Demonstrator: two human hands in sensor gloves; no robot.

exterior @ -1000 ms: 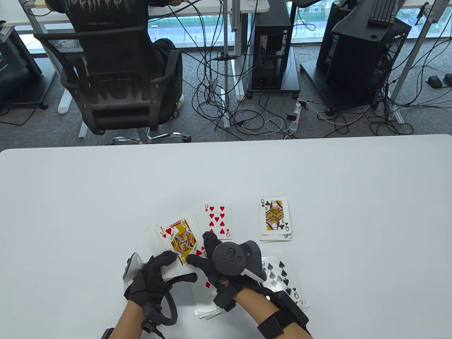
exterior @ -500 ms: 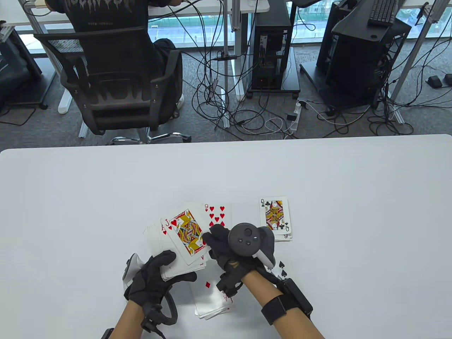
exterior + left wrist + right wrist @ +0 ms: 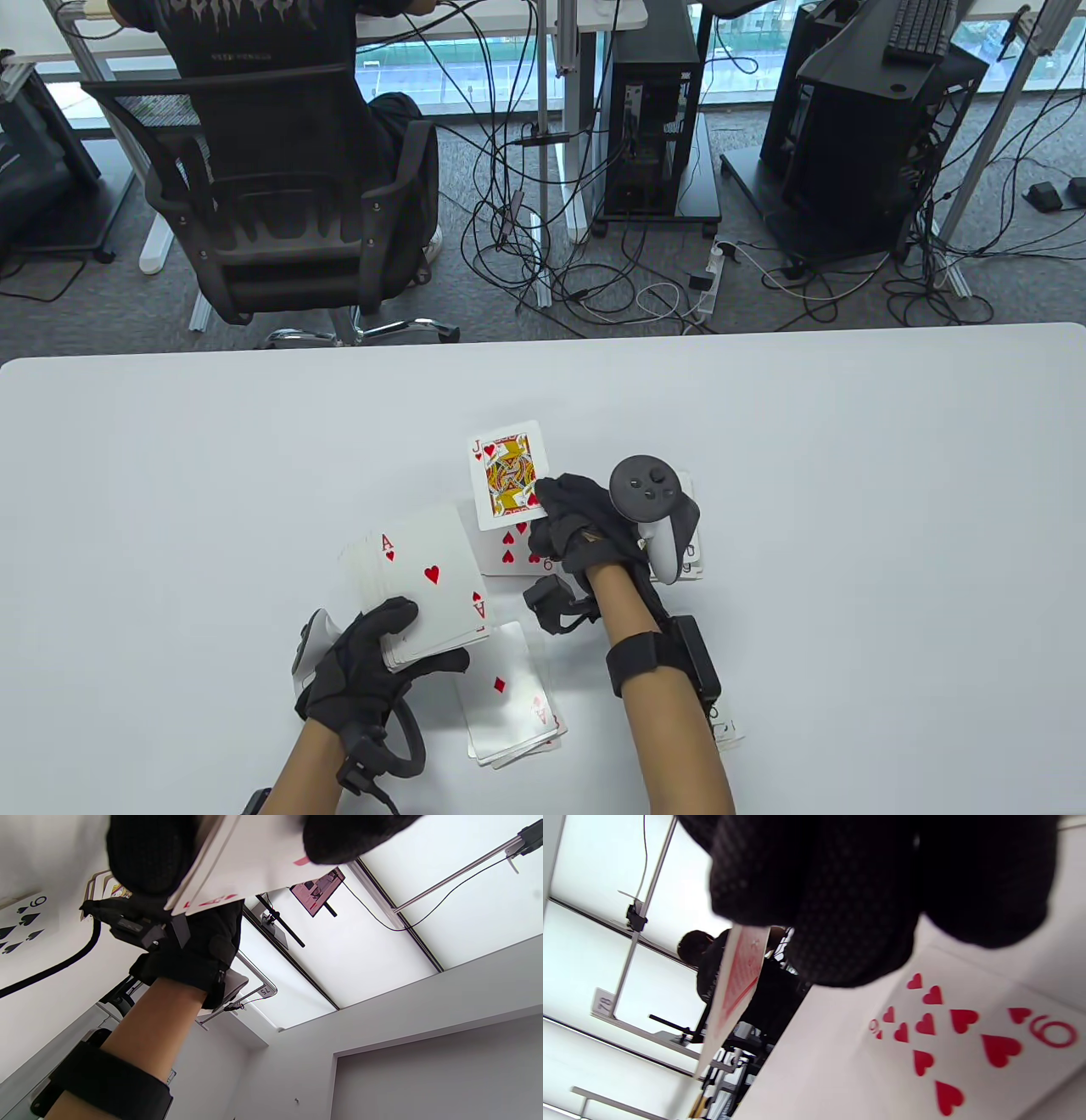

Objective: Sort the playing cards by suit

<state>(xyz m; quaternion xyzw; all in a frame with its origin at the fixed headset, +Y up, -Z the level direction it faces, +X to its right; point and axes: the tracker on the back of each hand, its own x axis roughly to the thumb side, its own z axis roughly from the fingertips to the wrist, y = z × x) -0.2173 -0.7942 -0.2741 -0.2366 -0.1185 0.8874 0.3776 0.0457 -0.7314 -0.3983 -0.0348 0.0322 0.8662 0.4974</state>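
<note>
From the table view, the right hand (image 3: 585, 526) pinches the jack of hearts (image 3: 506, 474) by its near corner and holds it over the far end of the nine of hearts (image 3: 509, 550), which lies face up on the white surface (image 3: 212, 475). The jack belongs on that hearts pile, so the good way is to lower it flat, line up its edges with the nine, and only then let the fingers go. The left hand (image 3: 361, 671) grips the fan of cards (image 3: 420, 594) with the ace of hearts on top. It should keep a firm grip so the fan does not slide. Near the person lies the diamonds pile (image 3: 509, 700), just beside the fan. The clubs pile (image 3: 691, 556) is mostly hidden behind the right hand, and only a bit of the spades pile (image 3: 725, 730) shows by the right arm.

From the left wrist view, the left hand's dark fingers (image 3: 150, 855) clamp the stack of cards (image 3: 250, 866) from both sides — a tight grip. A spades card (image 3: 23, 923) lies flat on the surface at the left.

From the right wrist view, the right hand's fingers (image 3: 840, 899) hold the jack (image 3: 736, 988) tilted up on its edge, so its red back shows. The nine of hearts (image 3: 967, 1035) lies flat just below. The card needs to tip down flat first — if dropped on its edge it may slide off the pile.
</note>
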